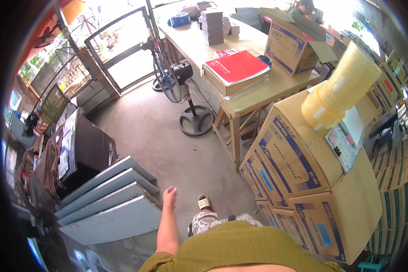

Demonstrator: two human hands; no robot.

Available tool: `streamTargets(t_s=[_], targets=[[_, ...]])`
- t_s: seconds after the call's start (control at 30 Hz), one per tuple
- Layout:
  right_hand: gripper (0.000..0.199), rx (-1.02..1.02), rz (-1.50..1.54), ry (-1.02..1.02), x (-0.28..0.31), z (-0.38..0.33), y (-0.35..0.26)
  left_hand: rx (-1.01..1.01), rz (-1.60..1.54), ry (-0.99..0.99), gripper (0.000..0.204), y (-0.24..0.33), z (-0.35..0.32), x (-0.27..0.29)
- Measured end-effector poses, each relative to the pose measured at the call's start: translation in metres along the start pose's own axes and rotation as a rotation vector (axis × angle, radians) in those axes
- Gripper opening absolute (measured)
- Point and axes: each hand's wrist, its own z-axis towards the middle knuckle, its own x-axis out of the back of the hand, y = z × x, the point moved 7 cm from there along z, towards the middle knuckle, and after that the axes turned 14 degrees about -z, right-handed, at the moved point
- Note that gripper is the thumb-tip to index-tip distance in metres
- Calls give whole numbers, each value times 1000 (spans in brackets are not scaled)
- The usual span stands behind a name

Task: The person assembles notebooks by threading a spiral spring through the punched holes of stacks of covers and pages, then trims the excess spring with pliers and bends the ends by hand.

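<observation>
My left hand (pixel 170 198) hangs over the concrete floor in front of my body, its fingers curled in and nothing seen in them. It touches nothing. Nearest to it are several grey panels (pixel 118 216) leaning in a row at the left. One foot in a light-coloured slipper (pixel 205 202) shows on the floor to the right of that hand. My right hand and forearm are out of sight. Close on my right stand stacked cardboard boxes (pixel 288 152), with rolls of clear yellowish packing tape (pixel 322 106) piled on top.
A standing fan (pixel 167 81) has its round base ahead on the floor. Beyond it, a long table (pixel 240 102) bears red notebooks (pixel 237 67), book stacks (pixel 212 28) and an opened box (pixel 285 47). A person (pixel 303 12) is at the far right. A dark cabinet (pixel 88 145) stands left.
</observation>
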Motion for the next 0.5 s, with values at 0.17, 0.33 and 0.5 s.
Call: streamTargets(t_s=[0.17, 0.33, 0.5], targets=[[26, 315, 27, 141, -39, 2, -79, -65, -117, -124, 40, 134, 84, -70], [19, 715, 328, 326, 133, -146, -479, -193, -152, -352, 31, 276, 107, -190], [25, 1302, 337, 536, 269, -200, -759, -337, -225, -465, 26, 329, 138, -232]])
